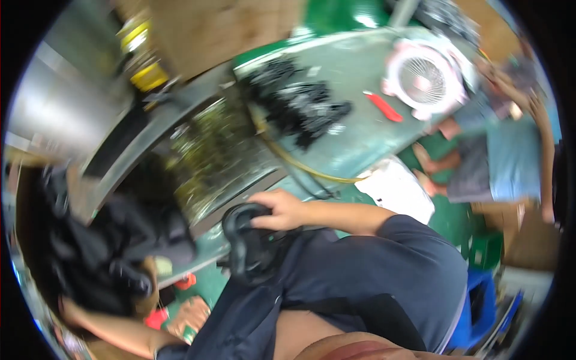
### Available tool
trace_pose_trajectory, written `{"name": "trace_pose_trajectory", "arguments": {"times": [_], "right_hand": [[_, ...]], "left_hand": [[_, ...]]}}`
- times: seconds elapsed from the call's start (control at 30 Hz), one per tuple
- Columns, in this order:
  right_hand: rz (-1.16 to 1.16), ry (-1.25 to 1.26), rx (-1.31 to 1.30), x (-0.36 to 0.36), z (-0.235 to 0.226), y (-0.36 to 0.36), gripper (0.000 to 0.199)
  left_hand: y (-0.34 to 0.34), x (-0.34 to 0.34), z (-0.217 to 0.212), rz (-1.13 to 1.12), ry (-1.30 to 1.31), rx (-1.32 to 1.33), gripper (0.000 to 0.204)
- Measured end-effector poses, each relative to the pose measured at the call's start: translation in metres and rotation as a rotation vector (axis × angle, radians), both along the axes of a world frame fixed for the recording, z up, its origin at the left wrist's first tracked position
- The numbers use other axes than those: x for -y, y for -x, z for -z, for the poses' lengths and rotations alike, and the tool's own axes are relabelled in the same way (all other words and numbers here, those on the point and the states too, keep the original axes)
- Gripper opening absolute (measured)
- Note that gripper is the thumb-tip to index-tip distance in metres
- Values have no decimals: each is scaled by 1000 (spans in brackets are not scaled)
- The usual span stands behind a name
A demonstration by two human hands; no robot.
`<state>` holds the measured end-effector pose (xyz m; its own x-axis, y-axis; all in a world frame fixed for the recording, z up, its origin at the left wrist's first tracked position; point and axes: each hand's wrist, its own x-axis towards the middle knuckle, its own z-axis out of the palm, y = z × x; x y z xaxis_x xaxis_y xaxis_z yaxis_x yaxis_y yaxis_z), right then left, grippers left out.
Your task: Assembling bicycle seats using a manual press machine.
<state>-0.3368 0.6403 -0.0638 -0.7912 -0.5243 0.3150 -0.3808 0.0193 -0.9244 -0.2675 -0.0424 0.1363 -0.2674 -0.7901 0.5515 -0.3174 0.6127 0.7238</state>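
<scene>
My right hand (281,210) is closed around the edge of a black moulded part (239,240), which has a rounded, curving rim and hangs close to my dark shirt. I cannot make out its exact kind. At the lower left, my left hand (72,313) is beside a cardboard box (27,240) filled with shiny black parts (102,252). Blur and the box side hide the left fingers, so their grip does not show.
A green-topped table (354,72) carries a heap of black pieces (294,99), a red-handled cutter (383,107) and a pink-and-white fan (423,78). A yellow hose (300,163) crosses its front. A white bag (399,189) lies below. Another person (510,150) sits at the right.
</scene>
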Motion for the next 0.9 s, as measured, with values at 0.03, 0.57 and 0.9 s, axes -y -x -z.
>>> {"name": "trace_pose_trajectory", "arguments": {"times": [0.03,0.57,0.9], "right_hand": [[35,-29,18,-7,-10,-4,41],[369,-242,-268,-50,-48,-45,43],[-10,-373,-358,-21,-114,-10,60]], "left_hand": [[14,-23,-2,16,67,15,43],[-28,-278,53,896,-13,-122,24],[5,-422,141,1290,-642,269,63]]}}
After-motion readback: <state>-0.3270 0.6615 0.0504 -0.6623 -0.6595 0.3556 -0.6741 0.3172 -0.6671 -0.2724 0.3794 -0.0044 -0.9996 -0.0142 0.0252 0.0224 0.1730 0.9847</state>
